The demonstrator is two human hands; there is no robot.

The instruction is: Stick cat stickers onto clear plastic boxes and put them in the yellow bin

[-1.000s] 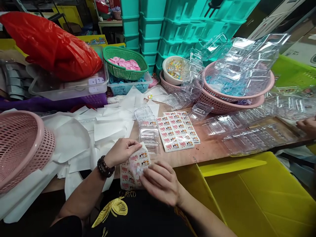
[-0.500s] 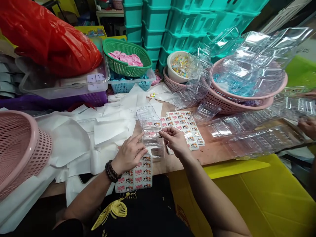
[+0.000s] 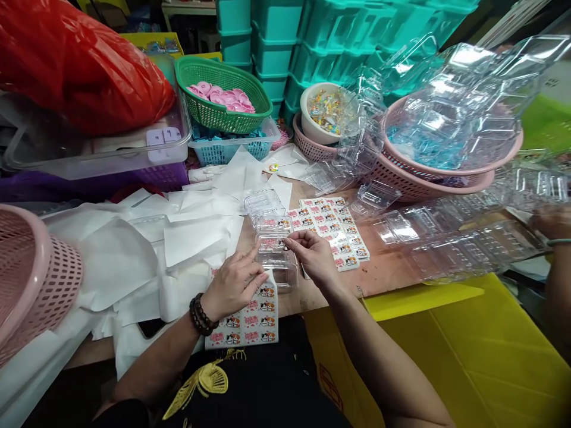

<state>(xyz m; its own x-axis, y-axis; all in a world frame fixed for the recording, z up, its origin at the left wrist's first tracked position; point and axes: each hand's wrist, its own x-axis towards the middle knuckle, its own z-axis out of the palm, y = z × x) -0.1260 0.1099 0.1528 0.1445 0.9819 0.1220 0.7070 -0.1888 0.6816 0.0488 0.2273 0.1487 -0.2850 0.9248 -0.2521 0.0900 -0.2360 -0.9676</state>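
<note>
A row of small clear plastic clamshell boxes (image 3: 273, 241) lies on the wooden table in front of me. My right hand (image 3: 313, 257) pinches at the lid of the middle box, where a pink sticker sits. Its fingers are pressed together. My left hand (image 3: 235, 280), with a dark bead bracelet on the wrist, rests on the nearest box and on a sticker sheet (image 3: 250, 318) that hangs over the table edge; its fingers are curled around the box side. A second sticker sheet (image 3: 332, 229) lies flat just right of the boxes.
White backing papers (image 3: 187, 232) cover the table to the left. Pink baskets (image 3: 27, 267), (image 3: 437, 172) hold clear boxes; a green basket (image 3: 223, 101) holds pink discs. A red bag (image 3: 80, 65) sits at the back left. Yellow crate (image 3: 468, 356) at the right. Another person's hand (image 3: 553, 223) works far right.
A second ago both hands held the sticker sheet near my lap. They moved forward to the clear boxes. Over the last half second the hands barely shifted.
</note>
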